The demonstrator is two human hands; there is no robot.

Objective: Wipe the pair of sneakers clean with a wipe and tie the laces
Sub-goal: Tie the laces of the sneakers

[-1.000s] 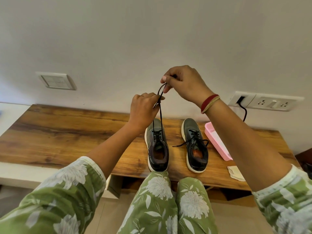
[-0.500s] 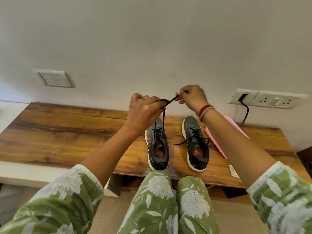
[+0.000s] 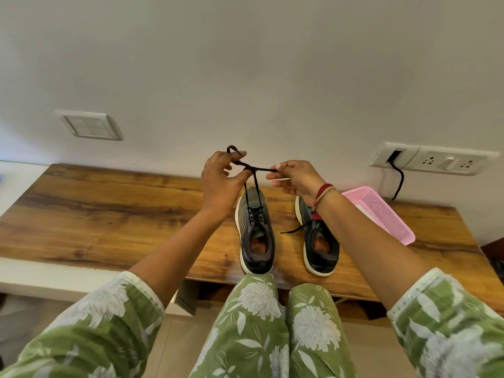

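Pinching a black lace between them, both hands hang above the desk. The left hand has its fingers curled round a loop at the lace's top. The right hand grips the lace's end between thumb and fingers, and the strand between the hands runs level. The lace rises taut from the left sneaker, which stands on the desk beside the right sneaker, whose laces lie loose. A pink basket lies near.

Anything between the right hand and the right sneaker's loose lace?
Nothing visible. The right hand pinches the left sneaker's lace above the right sneaker; its loose lace lies exposed on the table between the shoes.
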